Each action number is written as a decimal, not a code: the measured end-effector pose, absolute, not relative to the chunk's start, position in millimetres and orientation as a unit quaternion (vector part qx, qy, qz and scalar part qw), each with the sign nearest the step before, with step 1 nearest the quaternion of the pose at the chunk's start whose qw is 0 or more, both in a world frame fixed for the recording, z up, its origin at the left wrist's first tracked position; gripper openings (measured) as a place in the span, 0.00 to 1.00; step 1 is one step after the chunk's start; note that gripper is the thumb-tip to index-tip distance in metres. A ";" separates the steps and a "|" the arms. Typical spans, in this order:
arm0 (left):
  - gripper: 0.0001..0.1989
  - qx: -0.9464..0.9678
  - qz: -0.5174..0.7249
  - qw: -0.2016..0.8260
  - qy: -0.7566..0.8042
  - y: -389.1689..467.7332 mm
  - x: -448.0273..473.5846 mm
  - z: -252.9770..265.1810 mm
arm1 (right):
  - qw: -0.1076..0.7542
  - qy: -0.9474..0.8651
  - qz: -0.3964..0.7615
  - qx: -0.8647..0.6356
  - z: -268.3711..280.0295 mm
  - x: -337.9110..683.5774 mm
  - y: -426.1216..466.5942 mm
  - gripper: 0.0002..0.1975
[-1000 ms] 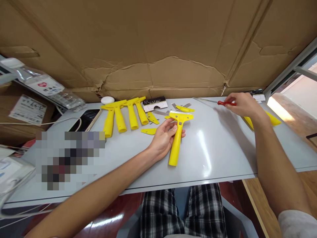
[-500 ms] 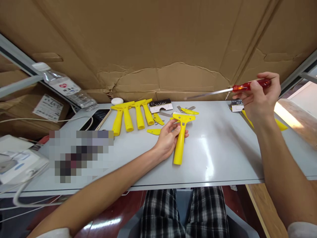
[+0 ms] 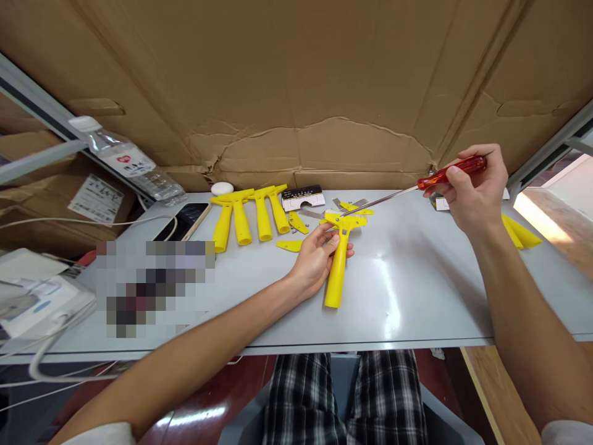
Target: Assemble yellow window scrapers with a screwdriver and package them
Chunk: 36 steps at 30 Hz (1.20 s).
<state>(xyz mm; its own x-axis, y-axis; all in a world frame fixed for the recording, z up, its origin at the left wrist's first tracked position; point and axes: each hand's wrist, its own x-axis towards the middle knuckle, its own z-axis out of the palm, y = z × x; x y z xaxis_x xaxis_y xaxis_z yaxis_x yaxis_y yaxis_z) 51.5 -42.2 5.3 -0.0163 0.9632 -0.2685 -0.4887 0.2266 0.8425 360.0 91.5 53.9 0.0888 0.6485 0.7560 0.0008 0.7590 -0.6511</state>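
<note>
VIEW head, sole camera | FROM wearer's head, above the near side of the tabletop | FACING forward and down, over the tabletop to the cardboard behind it | RANGE close, lap below tabletop's near edge

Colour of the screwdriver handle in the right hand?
Translucent red; the screwdriver handle in the right hand shows best in the head view.

Yellow scraper, one: held in left hand. Red-handled screwdriver, one: held in right hand, tip at scraper's head. Yellow handles, four: lie left of scraper.
</note>
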 end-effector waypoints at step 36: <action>0.15 0.274 0.560 0.649 0.437 -43.2 51.3 5.0 | 0.656 -0.679 0.169 -0.281 68.4 343.8 67.6 0.25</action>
